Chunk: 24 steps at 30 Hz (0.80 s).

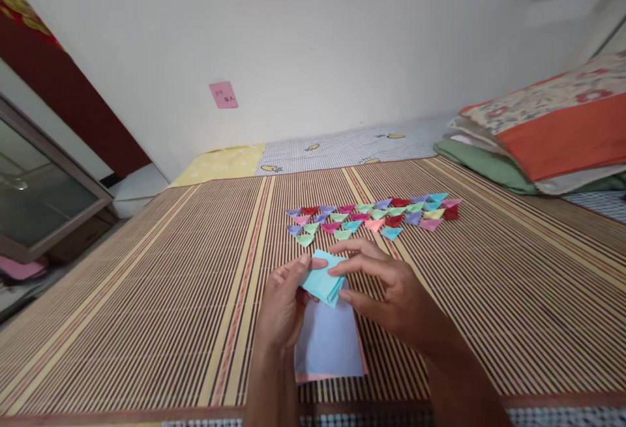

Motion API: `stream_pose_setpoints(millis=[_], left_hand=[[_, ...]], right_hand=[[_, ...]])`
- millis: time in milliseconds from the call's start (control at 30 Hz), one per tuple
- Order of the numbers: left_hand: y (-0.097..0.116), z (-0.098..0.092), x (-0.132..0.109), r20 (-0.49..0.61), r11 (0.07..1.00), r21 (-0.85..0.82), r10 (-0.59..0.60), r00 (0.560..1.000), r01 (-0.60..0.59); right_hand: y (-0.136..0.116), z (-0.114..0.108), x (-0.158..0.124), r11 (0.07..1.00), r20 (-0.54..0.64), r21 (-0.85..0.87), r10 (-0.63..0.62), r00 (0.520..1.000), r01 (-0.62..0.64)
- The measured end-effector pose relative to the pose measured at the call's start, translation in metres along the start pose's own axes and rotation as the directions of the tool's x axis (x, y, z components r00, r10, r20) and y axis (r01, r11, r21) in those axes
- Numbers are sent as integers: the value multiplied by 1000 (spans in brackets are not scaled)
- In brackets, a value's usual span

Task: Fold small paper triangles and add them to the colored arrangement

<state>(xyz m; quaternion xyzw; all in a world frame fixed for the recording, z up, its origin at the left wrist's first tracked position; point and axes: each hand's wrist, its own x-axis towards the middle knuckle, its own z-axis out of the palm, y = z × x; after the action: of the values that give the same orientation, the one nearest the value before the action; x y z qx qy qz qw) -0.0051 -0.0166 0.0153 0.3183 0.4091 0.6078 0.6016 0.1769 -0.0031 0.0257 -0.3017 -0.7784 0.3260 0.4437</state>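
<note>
A light-blue piece of folded paper (323,281) is held up between my two hands, its layers showing at the lower right corner. My left hand (286,296) grips its left side, thumb on top and fingers beneath. The fingers of my right hand (386,283) are spread, with the fingertips against the paper's right part; whether they pinch it is hard to see. Below lies a stack of paper sheets (330,342), pale lavender on top with pink edges showing under it. Beyond my hands, several small folded paper pieces (362,217) in many colours lie in rows.
A striped bamboo mat (195,296) covers the bed. Folded bedding with an orange and floral cover (567,127) is piled at the right. A pink note (223,94) is on the white wall. At the left stands a glass-panelled frame (44,179).
</note>
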Motion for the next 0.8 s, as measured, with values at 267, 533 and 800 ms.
stream_pose_setpoints(millis=[267,533,800], left_hand=[[-1,0,1,8,999,-27,-24,1000,25],[-1,1,-2,122,999,34,-22,992,18],[-6,-8,0,110,986,162,12,994,-29]], right_hand=[[-3,1,-1,999,22,-39,-21,1000,21],[3,5,2,1000,-74,-31,1,997,-4],[8,14,4,993,-184,67,110,977,-100]])
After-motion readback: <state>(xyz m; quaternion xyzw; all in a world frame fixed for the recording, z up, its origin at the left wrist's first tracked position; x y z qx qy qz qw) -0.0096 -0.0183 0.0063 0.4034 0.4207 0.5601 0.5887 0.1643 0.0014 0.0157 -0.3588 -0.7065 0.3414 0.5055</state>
